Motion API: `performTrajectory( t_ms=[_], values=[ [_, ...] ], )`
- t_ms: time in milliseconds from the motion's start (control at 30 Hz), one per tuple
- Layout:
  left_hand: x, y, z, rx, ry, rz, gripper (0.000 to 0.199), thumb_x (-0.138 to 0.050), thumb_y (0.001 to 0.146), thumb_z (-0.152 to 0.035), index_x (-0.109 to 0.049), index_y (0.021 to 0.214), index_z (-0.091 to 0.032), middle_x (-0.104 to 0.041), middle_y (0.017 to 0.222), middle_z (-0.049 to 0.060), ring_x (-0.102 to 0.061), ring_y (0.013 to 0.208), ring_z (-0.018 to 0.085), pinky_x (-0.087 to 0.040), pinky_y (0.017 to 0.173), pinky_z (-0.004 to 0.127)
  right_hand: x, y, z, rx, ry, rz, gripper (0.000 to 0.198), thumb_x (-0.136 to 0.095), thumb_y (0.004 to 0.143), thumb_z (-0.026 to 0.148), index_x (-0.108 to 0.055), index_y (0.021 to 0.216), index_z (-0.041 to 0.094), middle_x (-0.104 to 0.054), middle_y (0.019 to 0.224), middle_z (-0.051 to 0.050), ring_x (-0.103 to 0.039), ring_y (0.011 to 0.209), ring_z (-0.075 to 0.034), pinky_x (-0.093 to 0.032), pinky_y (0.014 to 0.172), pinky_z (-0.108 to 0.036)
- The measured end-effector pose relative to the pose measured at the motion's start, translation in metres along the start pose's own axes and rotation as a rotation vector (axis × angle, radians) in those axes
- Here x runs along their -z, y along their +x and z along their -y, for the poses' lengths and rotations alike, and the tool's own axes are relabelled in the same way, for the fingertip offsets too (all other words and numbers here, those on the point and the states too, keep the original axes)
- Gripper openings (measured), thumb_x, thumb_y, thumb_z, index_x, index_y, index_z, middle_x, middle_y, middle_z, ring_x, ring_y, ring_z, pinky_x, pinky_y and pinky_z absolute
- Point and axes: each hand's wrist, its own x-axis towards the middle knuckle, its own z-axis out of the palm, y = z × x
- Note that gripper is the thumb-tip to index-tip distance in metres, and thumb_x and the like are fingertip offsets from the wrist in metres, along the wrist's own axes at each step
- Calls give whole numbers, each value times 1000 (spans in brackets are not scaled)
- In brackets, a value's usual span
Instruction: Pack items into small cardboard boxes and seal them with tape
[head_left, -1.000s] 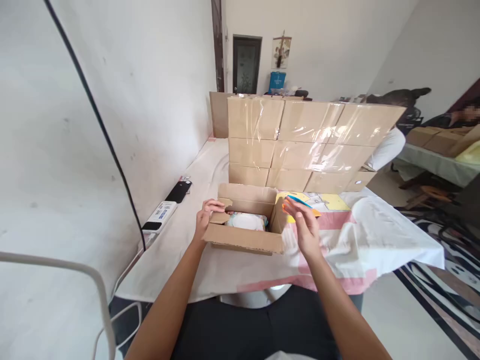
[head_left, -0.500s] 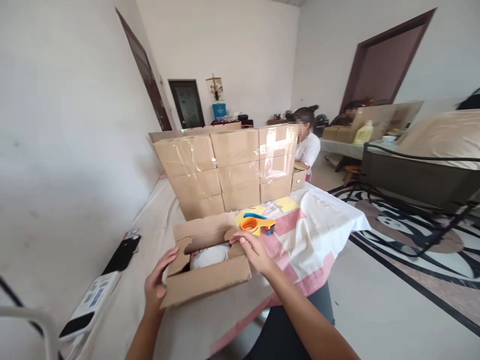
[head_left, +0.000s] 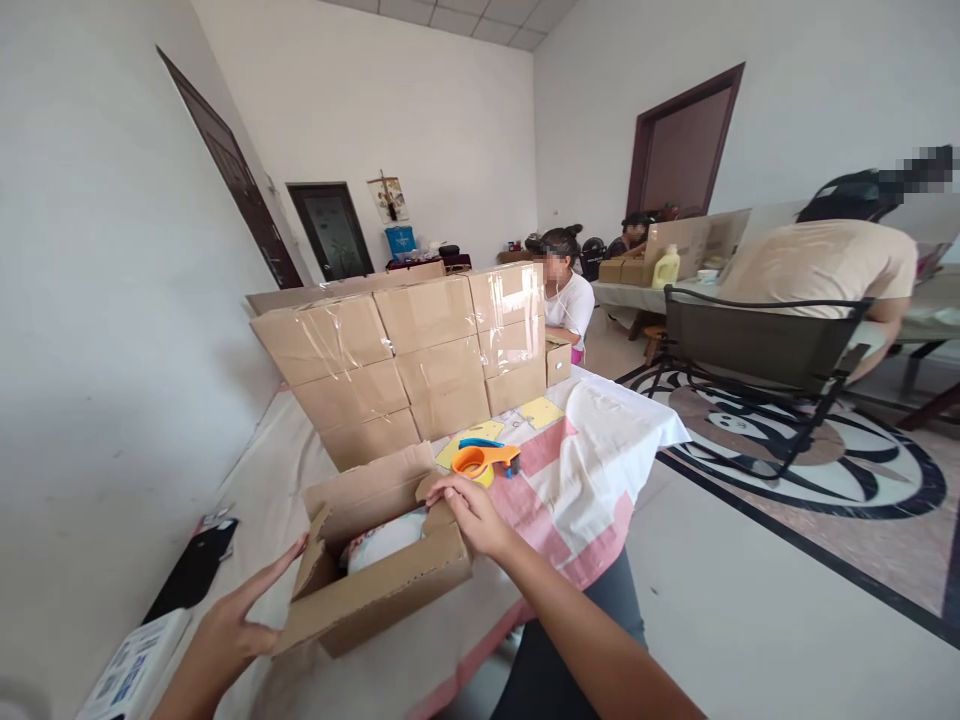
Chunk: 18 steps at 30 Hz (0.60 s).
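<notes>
An open cardboard box (head_left: 390,598) stands on the cloth-covered table in front of me, its flaps raised. A white rounded item with a coloured pattern (head_left: 386,540) lies inside; its lower part is hidden by the walls. My right hand (head_left: 466,510) is closed over the flap at the right end, fingers bent around its edge. At the left end, my left hand (head_left: 244,612) has its fingers stretched along the side flap and the thumb apart near the front corner. Just beyond the box lies an orange and blue tape dispenser (head_left: 484,460).
Several taped cardboard boxes (head_left: 442,360) form a wall behind the open one. Yellow sheets (head_left: 541,411) lie beside the dispenser. A black flat object (head_left: 193,570) is at the left. A person in white (head_left: 574,305) sits past the stack; a dark chair (head_left: 765,345) stands right.
My view has turned to the right. The left hand has straightened its fingers and shifted outward along the box's left end; the box is more tilted in view. The right hand stays on its flap.
</notes>
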Motion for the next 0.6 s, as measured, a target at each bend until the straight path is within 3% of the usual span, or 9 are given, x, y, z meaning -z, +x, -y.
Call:
performTrajectory(
  t_ms=[100, 200, 300, 400, 500, 567, 600],
  values=[
    [4, -1, 2, -15, 15, 82, 82, -88, 56, -53, -67, 134, -37, -68, 137, 1, -59, 129, 42, -54, 104, 45, 1, 1, -1, 10, 46, -20, 33, -41, 105, 43, -67, 105, 22, -73, 94, -6, -70, 92, -19, -54, 89, -34],
    [5, 5, -5, -89, -9, 40, 64, -78, 64, -66, -74, 119, -34, -70, 132, 4, -60, 127, 43, -44, 112, 55, -1, -1, 0, 8, 48, -26, 32, -41, 105, 41, -68, 104, 23, -72, 97, -6, -69, 93, -19, -54, 90, -35],
    [-6, 13, -23, 23, -74, -24, 53, -67, 74, -69, -73, 109, -29, -69, 129, 9, -59, 127, 41, -41, 113, 60, -3, -6, -4, -34, -6, -77, 32, -41, 104, 40, -66, 115, 25, -71, 112, -7, -66, 107, -20, -51, 99, -38],
    [-30, 17, -45, 258, -317, -137, 70, -65, 79, -66, -53, 136, -28, -50, 152, 12, -46, 141, 40, -41, 114, 58, -3, -9, -19, -136, -48, -187, 41, -51, 99, 42, -55, 137, 28, -56, 143, -9, -49, 136, -23, -38, 117, -44],
    [-50, 18, -58, 446, -572, -146, 87, -61, 83, -60, -23, 158, -35, -35, 164, 11, -44, 143, 40, -38, 116, 59, 1, -6, -34, -265, 18, -196, 57, -58, 93, 43, -45, 148, 31, -46, 154, -7, -33, 149, -25, -26, 124, -51],
    [-53, 19, -57, 417, -611, -145, 91, -61, 84, -54, -17, 161, -37, -39, 161, 11, -44, 143, 40, -38, 116, 59, 7, -1, -37, -258, 83, -134, 56, -55, 95, 41, -43, 149, 33, -49, 152, -6, -36, 148, -25, -30, 122, -52],
    [-50, 21, -54, 350, -580, -164, 90, -62, 83, -50, -21, 161, -35, -45, 157, 11, -44, 143, 39, -39, 116, 57, 11, 1, -36, -225, 64, -123, 54, -54, 95, 40, -44, 148, 34, -52, 150, -5, -38, 147, -24, -32, 121, -51]
  ],
)
